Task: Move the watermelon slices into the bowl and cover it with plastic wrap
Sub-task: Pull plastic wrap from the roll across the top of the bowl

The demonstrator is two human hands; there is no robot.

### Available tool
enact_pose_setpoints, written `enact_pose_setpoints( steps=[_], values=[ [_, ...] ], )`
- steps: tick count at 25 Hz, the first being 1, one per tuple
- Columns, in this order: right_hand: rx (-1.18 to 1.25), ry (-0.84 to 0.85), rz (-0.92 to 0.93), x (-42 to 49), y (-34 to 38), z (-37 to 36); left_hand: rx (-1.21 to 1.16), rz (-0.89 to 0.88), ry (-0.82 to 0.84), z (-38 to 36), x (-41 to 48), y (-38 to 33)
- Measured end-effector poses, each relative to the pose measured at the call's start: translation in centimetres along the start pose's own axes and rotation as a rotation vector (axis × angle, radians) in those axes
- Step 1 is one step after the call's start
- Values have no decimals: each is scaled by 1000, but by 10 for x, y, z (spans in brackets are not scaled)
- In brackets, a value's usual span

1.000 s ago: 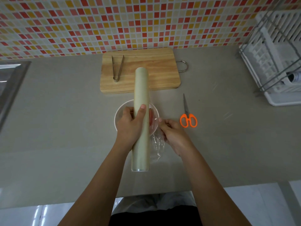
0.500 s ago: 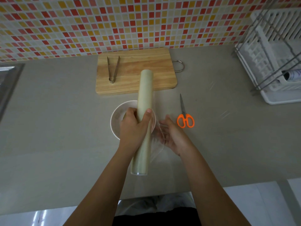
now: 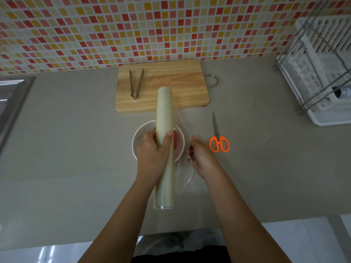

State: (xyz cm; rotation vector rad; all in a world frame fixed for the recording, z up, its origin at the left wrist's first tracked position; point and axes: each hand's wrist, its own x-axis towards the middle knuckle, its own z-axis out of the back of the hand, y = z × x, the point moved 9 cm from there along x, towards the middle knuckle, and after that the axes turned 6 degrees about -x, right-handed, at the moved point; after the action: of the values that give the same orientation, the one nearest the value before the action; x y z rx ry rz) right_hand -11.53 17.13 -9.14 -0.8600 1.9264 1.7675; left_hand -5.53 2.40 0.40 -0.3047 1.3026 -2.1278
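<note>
A white bowl (image 3: pixel 141 133) stands on the grey counter with red watermelon slices (image 3: pixel 177 143) partly showing inside. My left hand (image 3: pixel 153 154) grips a long cream roll of plastic wrap (image 3: pixel 164 114), held lengthwise over the bowl. To the right of the roll, my right hand (image 3: pixel 202 158) pinches the loose clear film (image 3: pixel 185 177), which hangs crumpled between hand and roll. Hand and roll hide most of the bowl's inside.
A wooden cutting board (image 3: pixel 171 86) with metal tongs (image 3: pixel 135 84) lies behind the bowl. Orange-handled scissors (image 3: pixel 218 139) lie to the right. A white dish rack (image 3: pixel 322 73) stands at the far right, a steel sink edge (image 3: pixel 11 103) at the left.
My right hand has closed on the film's edge and drawn it a little to the right. The roll stays over the bowl in my left hand.
</note>
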Motion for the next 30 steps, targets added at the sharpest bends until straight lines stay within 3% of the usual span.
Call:
enact_pose_setpoints(
  steps=[5,12,17,22,30],
  values=[
    [-145,50,-69,3,-3,-4,54,-12,1,3,1,-1],
    [-207,-104,46,7,8,0,72,-33,-3,4,2,-1],
    [-373,-113,144,6,18,-1,51,-53,4,3,-1,-6],
    [-226,-171,169,5,15,4,-24,-13,-14,5,-3,-6],
    [-327,-258,377,-1,34,-5,-140,85,13,0,-7,1]
  ],
)
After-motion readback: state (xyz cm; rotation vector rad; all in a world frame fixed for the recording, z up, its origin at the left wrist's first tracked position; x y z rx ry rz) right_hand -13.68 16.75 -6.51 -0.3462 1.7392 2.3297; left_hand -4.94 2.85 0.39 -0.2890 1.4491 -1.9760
